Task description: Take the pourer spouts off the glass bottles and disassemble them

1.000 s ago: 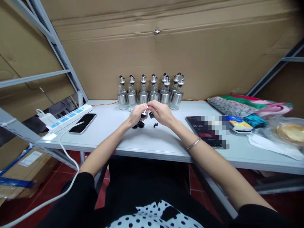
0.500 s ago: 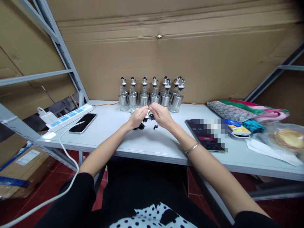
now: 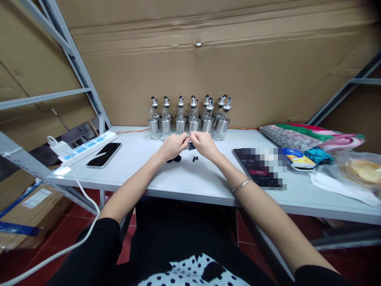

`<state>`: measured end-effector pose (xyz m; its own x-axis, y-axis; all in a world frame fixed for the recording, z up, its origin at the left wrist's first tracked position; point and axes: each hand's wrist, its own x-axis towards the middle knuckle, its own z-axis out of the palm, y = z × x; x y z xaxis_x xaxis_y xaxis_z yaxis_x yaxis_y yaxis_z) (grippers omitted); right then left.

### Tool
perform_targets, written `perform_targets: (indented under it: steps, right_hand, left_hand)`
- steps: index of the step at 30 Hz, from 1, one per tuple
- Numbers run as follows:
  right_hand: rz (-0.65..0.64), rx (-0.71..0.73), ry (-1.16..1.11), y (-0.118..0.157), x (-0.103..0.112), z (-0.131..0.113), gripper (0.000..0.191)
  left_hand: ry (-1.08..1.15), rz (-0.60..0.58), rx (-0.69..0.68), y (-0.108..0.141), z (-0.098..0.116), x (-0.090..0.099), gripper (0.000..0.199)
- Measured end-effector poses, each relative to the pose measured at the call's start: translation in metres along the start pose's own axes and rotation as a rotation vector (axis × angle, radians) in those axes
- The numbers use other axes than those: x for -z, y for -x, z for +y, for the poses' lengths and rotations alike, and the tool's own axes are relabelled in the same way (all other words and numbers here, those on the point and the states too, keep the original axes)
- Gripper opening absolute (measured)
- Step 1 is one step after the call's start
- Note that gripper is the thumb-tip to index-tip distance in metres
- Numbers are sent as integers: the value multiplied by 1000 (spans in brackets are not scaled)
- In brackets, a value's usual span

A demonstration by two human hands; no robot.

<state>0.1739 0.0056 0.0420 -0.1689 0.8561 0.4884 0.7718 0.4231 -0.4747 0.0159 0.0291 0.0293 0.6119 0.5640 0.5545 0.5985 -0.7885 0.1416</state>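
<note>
My left hand (image 3: 175,145) and my right hand (image 3: 203,143) meet over the middle of the grey table, fingers closed and fingertips nearly touching. Whatever sits between the fingertips is hidden or too small to name. Just behind them stand two rows of glass bottles with steel sleeves (image 3: 194,125). The back row and some at the right carry silver and black pourer tops (image 3: 194,101); several front ones have bare necks. Small black parts (image 3: 195,159) lie on the table below my right hand, and round black pieces (image 3: 177,158) lie below my left.
At the left are a white power strip (image 3: 89,147), a phone (image 3: 104,155) and a white cable (image 3: 86,194). A larger phone or tablet (image 3: 258,172), a blue and yellow packet (image 3: 299,159), a colourful cloth bag (image 3: 312,137) and wrapped food (image 3: 361,171) lie right.
The white and black piece seen between my hands before is now mostly covered. My left hand has turned and moved slightly right, its fist more closed.
</note>
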Motion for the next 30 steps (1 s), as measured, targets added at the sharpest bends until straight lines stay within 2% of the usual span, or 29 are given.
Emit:
perform_targets:
  steps: [4,7,11,16,23,30]
  right_hand:
    - [7,-96,-153,-2,6,2,45]
    - [-133,-98,-184,-4,11,7,43]
    - [-353,-20,5,-5,7,17,31]
    - [-438,93,208,-5,3,28,28]
    - [-540,11,266,-2,11,23,24]
    - [-633,-36,287,1,6,20,14]
  left_hand:
    - [36,68,26,1,-2,4,25]
    - [81,102,59,3,-3,6,25]
    - [119,114,63,4,-5,4,25]
    - [165,145,86,3,-5,4,24]
    - [169,127,99,3,-5,4,23]
    - [172,124,98,4,-4,3,22]
